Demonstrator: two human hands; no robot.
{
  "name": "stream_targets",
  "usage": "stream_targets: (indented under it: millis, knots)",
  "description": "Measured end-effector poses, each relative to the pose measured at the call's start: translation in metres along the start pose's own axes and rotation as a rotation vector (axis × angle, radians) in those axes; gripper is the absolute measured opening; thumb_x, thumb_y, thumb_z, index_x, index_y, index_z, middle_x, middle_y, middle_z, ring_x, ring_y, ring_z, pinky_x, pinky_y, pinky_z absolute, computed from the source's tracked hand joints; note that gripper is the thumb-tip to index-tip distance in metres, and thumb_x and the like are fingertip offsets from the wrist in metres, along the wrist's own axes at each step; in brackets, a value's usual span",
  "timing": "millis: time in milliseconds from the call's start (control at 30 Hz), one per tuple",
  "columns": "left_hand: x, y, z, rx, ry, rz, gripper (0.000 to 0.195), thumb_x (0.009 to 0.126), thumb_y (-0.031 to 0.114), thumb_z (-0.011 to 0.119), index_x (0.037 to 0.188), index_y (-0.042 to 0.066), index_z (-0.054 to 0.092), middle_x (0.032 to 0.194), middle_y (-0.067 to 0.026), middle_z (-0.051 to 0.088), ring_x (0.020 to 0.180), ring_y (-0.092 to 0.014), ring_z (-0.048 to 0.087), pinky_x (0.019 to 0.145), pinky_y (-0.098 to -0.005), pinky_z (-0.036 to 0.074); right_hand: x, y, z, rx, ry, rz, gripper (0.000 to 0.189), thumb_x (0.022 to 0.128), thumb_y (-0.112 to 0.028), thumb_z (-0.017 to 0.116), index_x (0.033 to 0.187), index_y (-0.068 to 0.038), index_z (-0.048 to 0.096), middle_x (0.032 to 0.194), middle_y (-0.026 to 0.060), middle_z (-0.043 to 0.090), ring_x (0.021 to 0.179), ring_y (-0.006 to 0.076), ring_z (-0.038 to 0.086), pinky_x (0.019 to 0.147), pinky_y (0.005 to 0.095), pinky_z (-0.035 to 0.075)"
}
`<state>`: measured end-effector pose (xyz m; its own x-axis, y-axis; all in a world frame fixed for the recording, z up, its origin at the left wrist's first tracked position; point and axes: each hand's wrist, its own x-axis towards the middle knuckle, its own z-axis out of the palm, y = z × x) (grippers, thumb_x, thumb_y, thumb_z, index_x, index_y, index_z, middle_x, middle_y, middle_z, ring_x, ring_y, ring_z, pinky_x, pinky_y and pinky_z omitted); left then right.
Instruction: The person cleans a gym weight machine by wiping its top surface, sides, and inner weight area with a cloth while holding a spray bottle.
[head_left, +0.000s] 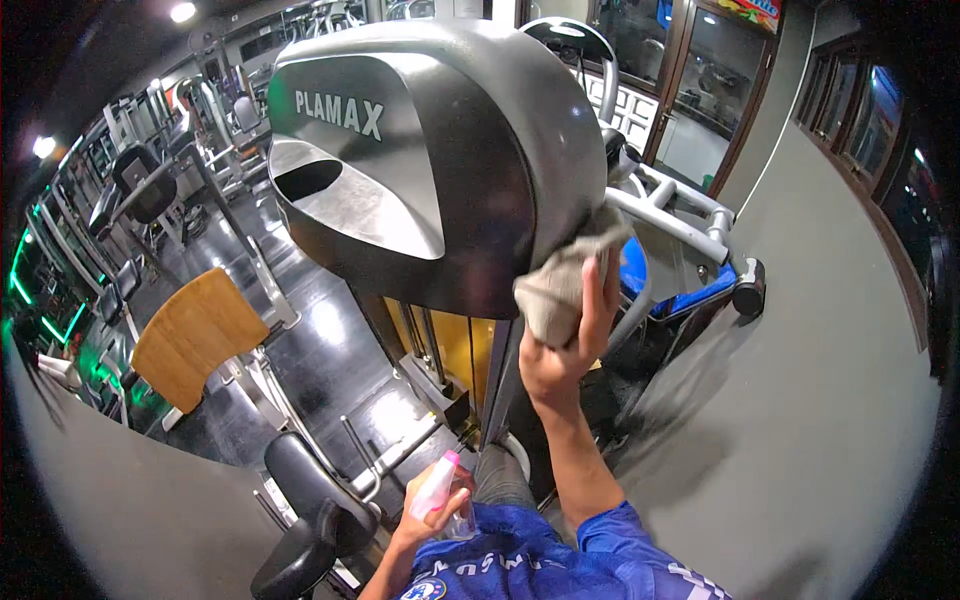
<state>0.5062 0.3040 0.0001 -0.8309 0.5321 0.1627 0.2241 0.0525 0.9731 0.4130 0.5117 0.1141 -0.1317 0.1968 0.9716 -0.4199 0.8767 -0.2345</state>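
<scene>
My right hand (562, 352) presses a bunched grey-beige cloth (559, 292) against the lower side edge of a gym machine's top cover (480, 172). The cover is silver and black, bears the maker's name Plamax and has an oval opening in its front panel. Low before my body, my left hand (431, 502) grips a spray bottle (442, 484) with a white and pink head and a clear body. Fingers hide part of the bottle.
Below the cover stand guide rods and a yellow panel (484, 352). A curved wooden board (202, 330) and black padded seat (319, 480) are at left. To the right are silver frame bars (675, 225), a blue-edged piece (694, 292) and a grey wall (817, 300).
</scene>
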Motion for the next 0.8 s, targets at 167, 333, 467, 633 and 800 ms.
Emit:
stream_targets:
  millis: [167, 333, 467, 633, 800]
  knots:
    - [0.002, 0.004, 0.002, 0.104, 0.027, 0.111, 0.017, 0.082, 0.007, 0.056, 0.095, -0.002, 0.049, 0.073, -0.0089, 0.057, 0.052, -0.013, 0.057, 0.048, -0.0251, 0.045, -0.012, -0.002, 0.006, 0.001, -0.030, 0.102, 0.062, 0.074, -0.004, 0.063, 0.128, 0.002, 0.034, 0.130, 0.0215, 0.037, 0.119, 0.0393, 0.036, 0.100, 0.0442, 0.029]
    - [-0.007, -0.008, 0.002, -0.098, 0.023, 0.013, 0.018, 0.082, 0.005, 0.055, 0.096, -0.003, 0.048, 0.075, -0.0101, 0.057, 0.052, -0.013, 0.057, 0.048, -0.0250, 0.045, -0.057, -0.002, 0.008, -0.044, -0.075, 0.215, 0.072, 0.069, -0.003, 0.067, 0.130, 0.003, 0.028, 0.130, 0.0253, 0.033, 0.121, 0.0418, 0.033, 0.102, 0.0455, 0.025]
    - [-0.008, -0.007, 0.001, -0.056, 0.025, 0.025, 0.019, 0.081, 0.005, 0.056, 0.097, -0.003, 0.048, 0.075, -0.0107, 0.058, 0.053, -0.013, 0.057, 0.049, -0.0248, 0.045, -0.107, 0.007, 0.005, -0.043, -0.139, 0.206, 0.074, 0.068, -0.003, 0.067, 0.130, 0.005, 0.026, 0.130, 0.0266, 0.032, 0.122, 0.0438, 0.030, 0.102, 0.0466, 0.024]
    - [-0.014, -0.011, 0.001, -0.030, 0.064, 0.015, 0.021, 0.080, 0.005, 0.057, 0.098, -0.004, 0.049, 0.072, -0.0097, 0.058, 0.052, -0.013, 0.057, 0.049, -0.0249, 0.045, -0.195, 0.024, 0.005, -0.112, -0.221, 0.285, 0.075, 0.067, -0.003, 0.066, 0.130, 0.005, 0.026, 0.130, 0.0269, 0.032, 0.121, 0.0453, 0.030, 0.101, 0.0482, 0.025]
    - [-0.015, -0.010, 0.000, -0.028, 0.074, 0.061, 0.021, 0.080, 0.005, 0.058, 0.098, -0.004, 0.049, 0.071, -0.0093, 0.058, 0.052, -0.012, 0.057, 0.049, -0.0248, 0.045, -0.250, 0.029, -0.006, -0.082, -0.361, 0.442, 0.074, 0.066, -0.001, 0.065, 0.130, 0.001, 0.028, 0.130, 0.0290, 0.031, 0.119, 0.0450, 0.033, 0.098, 0.0455, 0.030]
